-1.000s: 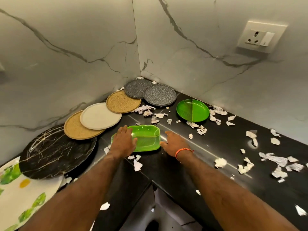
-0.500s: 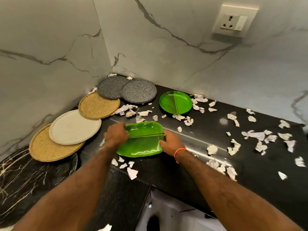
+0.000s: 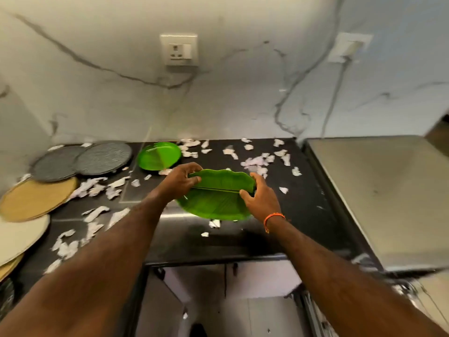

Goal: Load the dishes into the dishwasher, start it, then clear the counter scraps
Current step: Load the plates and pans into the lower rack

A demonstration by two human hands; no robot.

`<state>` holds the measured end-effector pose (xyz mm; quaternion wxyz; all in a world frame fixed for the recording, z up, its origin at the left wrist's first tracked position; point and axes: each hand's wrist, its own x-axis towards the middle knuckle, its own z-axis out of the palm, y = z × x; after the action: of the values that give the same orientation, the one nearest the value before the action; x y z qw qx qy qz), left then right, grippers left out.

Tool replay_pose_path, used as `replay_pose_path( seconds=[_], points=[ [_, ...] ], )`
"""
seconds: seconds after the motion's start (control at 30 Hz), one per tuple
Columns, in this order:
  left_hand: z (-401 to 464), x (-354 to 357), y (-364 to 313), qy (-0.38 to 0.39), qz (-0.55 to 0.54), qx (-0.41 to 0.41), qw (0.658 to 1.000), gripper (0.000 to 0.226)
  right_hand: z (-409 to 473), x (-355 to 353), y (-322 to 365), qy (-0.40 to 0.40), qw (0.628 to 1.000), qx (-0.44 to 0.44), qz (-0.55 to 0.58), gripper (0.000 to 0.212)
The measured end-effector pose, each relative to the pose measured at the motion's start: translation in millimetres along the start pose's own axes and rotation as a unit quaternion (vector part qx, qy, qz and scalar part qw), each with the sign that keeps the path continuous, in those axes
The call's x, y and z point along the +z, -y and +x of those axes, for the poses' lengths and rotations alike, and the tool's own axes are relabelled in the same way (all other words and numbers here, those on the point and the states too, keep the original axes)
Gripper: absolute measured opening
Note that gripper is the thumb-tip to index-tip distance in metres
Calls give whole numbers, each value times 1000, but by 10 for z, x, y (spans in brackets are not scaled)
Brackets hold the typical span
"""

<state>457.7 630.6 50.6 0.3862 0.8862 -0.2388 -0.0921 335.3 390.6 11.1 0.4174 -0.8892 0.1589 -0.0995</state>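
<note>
- Both forearms reach forward over the near edge of the black tabletop, converging on one dish.
- The left hand grips the left end of the green leaf-shaped plate, fingers curled over its far rim and knuckles up.
- The right hand holds the plate's right end, thumb on the upper face near the centre rib, fingers wrapped round the edge; an orange wrist thread circles that wrist.
- The plate is tilted, its near side lower, held above the tabletop near the front edge; whether that rim touches the surface I cannot tell.
- A round green plate lies toward the back edge.
- Two grey plates sit at the back left corner, with a tan plate along the left edge.
- Torn paper scraps are scattered across the tabletop.
</note>
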Motion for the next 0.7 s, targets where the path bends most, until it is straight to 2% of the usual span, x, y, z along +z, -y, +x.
replay_pose_path(
  seconds=[0.1,0.27,0.43,0.6,0.7],
  points=[
    [90,543,-506,56,-1,35,998,17,-253,-562,-399,-49,999,13,-6,47],
    [152,1435,-1328,124,2,106,987,30,-798,-1404,-1131,-119,991,65,-19,25],
    [121,2355,-2138,164,53,200,965,15,-1531,-2068,-1868,-211,966,149,-12,24],
    [-52,3198,-2850,259,92,265,924,19,-2259,-2525,-2384,-270,934,231,-25,33],
    [-188,3632,-3186,321,109,299,892,26,-2676,-2716,-2631,-312,911,270,-20,32]
  ],
)
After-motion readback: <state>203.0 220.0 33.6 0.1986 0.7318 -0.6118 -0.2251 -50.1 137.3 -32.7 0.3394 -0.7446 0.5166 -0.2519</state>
